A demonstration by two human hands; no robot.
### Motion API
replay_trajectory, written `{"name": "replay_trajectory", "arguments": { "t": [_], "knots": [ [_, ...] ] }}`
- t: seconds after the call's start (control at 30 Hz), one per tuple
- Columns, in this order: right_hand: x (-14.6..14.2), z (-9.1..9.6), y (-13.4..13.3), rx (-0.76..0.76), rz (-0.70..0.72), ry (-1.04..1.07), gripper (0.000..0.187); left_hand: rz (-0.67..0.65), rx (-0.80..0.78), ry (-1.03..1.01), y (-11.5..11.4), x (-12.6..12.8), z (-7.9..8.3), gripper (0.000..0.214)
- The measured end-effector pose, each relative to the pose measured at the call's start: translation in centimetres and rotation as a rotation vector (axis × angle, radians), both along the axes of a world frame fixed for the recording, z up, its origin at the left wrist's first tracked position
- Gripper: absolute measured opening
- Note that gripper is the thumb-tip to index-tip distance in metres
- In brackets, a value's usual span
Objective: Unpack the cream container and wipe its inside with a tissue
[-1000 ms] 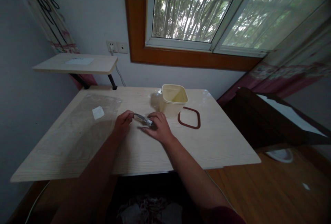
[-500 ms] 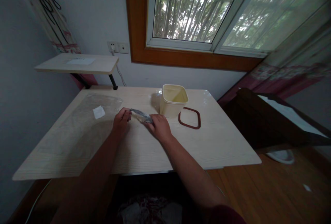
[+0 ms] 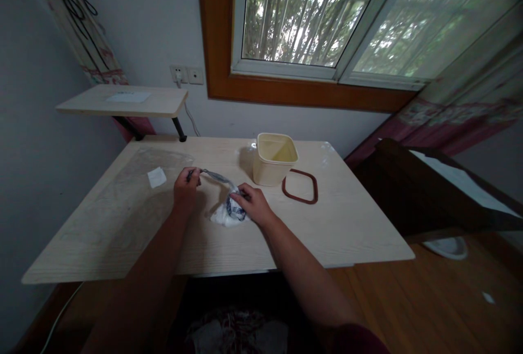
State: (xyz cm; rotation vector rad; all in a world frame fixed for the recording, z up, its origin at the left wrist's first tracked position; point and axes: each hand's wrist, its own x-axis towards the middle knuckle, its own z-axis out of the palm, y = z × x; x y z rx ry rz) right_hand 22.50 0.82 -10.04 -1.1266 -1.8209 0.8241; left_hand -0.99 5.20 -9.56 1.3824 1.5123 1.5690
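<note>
A crumpled white plastic bag with dark blue print point(image 3: 230, 213) is stretched between my two hands over the middle of the table. My left hand point(image 3: 186, 189) is closed on one end, which is drawn out into a thin, twisted grey strip. The fingers of my right hand point(image 3: 255, 202) are closed on the bunched, printed part. Below that hand the loose white part spreads out at the tabletop. Just behind my right hand stands a cream square bin point(image 3: 267, 173), its top uncovered. A reddish-brown rounded-square ring point(image 3: 300, 200) lies flat beside the bin.
A thin clear plastic sheet point(image 3: 118, 201) covers the table's left part, with a small white paper point(image 3: 156, 177) on it. At the back left stands a raised wooden shelf point(image 3: 122, 101). Dark furniture point(image 3: 408, 196) stands to the right of the table point(image 3: 339, 229).
The bag's white, printed lower part now shows below my right hand. My left hand has shifted slightly left, and the twisted strip between the hands looks longer.
</note>
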Motion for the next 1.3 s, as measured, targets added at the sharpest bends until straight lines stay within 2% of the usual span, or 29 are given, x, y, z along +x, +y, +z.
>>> {"name": "replay_trajectory", "arguments": {
  "t": [0.2, 0.33, 0.47, 0.63, 0.8, 0.93, 1.13, 1.3],
  "knots": [
    [1.1, 0.7, 0.4, 0.088, 0.052, -0.054, 0.031, 0.095, 0.027, -0.059, 0.3, -0.5, 0.2, 0.022],
    [2.1, 2.0, 0.2, 0.255, 0.035, -0.189, 0.029, 0.105, 0.065, -0.089, 0.5, -0.7, -0.1, 0.024],
    [3.5, 3.4, -0.7, 0.394, 0.01, -0.298, 0.026, 0.062, 0.049, -0.249, 0.9, -0.9, -0.7, 0.027],
    [6.6, 5.8, -2.5, 0.474, -0.093, -0.198, 0.018, 0.029, 0.032, -0.331, 1.2, -0.8, -1.4, 0.029],
    [11.8, 7.9, -3.9, 0.435, -0.299, -0.006, 0.014, 0.025, 0.014, -0.271, 1.2, -0.7, -1.6, 0.031],
    [17.4, 8.3, -3.9, 0.371, -0.561, 0.108, 0.021, 0.006, 0.006, -0.236, 1.3, -0.7, -1.8, 0.03],
    [25.8, 6.9, -1.5, 0.294, -0.82, 0.11, 0.04, -0.027, 0.007, -0.161, 1.4, -0.7, -2.3, 0.029],
    [31.1, 5.2, 1.7, 0.193, -0.93, -0.078, 0.046, -0.06, -0.017, -0.086, 1.3, -0.6, -2.5, 0.028]
  ]
}}
